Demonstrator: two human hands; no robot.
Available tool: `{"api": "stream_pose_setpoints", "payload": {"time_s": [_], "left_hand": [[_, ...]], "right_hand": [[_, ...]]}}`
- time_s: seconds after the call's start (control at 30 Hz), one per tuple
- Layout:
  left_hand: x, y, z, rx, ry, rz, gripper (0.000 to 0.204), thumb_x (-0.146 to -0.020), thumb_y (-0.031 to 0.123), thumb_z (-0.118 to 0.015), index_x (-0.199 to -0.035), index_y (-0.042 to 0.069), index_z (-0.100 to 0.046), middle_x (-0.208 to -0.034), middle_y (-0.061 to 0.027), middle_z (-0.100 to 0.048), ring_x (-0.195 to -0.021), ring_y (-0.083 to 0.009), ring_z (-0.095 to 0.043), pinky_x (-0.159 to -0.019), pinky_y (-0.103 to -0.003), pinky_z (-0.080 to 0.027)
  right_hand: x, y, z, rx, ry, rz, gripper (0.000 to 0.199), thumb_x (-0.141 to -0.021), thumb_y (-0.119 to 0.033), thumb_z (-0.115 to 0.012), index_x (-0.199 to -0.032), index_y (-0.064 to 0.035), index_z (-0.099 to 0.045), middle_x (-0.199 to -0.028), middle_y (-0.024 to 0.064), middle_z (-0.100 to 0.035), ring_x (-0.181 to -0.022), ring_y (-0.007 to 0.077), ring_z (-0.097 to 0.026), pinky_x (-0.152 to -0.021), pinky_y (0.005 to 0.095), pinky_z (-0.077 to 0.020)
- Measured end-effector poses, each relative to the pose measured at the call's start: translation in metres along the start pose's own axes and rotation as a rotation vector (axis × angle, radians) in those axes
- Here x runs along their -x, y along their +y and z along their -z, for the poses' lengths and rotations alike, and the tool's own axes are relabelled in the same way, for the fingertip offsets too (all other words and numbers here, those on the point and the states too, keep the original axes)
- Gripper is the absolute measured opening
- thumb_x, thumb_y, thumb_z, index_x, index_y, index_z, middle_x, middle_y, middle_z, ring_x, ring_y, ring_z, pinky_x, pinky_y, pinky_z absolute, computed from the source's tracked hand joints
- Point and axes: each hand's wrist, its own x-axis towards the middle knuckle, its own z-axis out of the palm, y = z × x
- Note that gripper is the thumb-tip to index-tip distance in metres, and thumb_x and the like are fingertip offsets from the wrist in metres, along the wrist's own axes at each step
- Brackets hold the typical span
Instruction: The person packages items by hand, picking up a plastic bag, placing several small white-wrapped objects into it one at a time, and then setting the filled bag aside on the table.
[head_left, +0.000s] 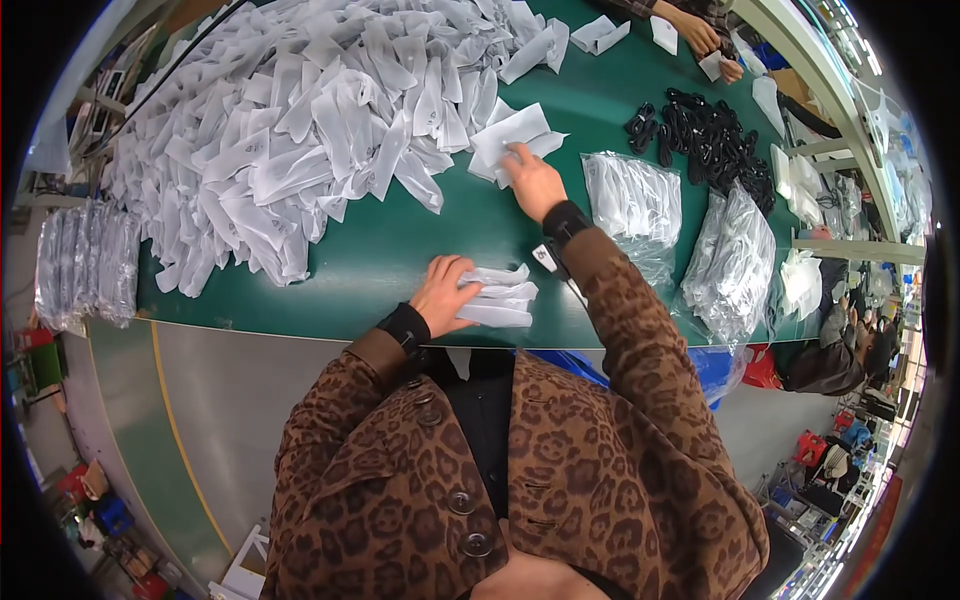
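Right at the near edge of the green bench, a small stack of white packets lies flat under the left hand, whose fingers are pressed together on top of it. Farther off, the right hand rests with fingers spread on a few loose white packets, not closed round any. They look thin, light, soft and slippery, so they are probably best pinched by an edge or pinned flat. Beyond, at far left, rises a big heap of white packets. To the right lie clear bags of packets and a pile of black parts; another person's hands work at the far edge.
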Motion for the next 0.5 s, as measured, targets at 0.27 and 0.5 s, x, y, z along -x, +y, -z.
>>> {"api": "stream_pose_setpoints", "payload": {"time_s": [0.27,0.5], "left_hand": [[-0.006,-0.002,-0.001,0.005,-0.041,-0.102,0.066,-0.061,0.023,-0.084,-0.115,0.004,-0.053,-0.130,-0.0173,-0.043,-0.125,-0.0376,-0.038,-0.106,-0.055,-0.030],[-0.018,-0.002,-0.009,0.235,-0.083,-0.080,0.075,-0.060,0.023,-0.085,-0.123,0.003,-0.049,-0.132,-0.0172,-0.043,-0.128,-0.0386,-0.036,-0.109,-0.056,-0.028]], "right_hand": [[0.022,-0.007,0.018,-0.304,0.172,-0.433,0.009,-0.083,0.000,-0.059,-0.091,-0.0026,-0.055,-0.101,0.0155,-0.059,-0.082,0.0306,-0.066,-0.072,0.0374,-0.0543],[0.109,-0.052,0.008,-1.362,0.214,-1.155,0.007,-0.088,-0.003,-0.056,-0.092,-0.0011,-0.050,-0.082,0.0116,-0.059,-0.079,0.0133,-0.066,-0.067,0.0276,-0.0532]]}}
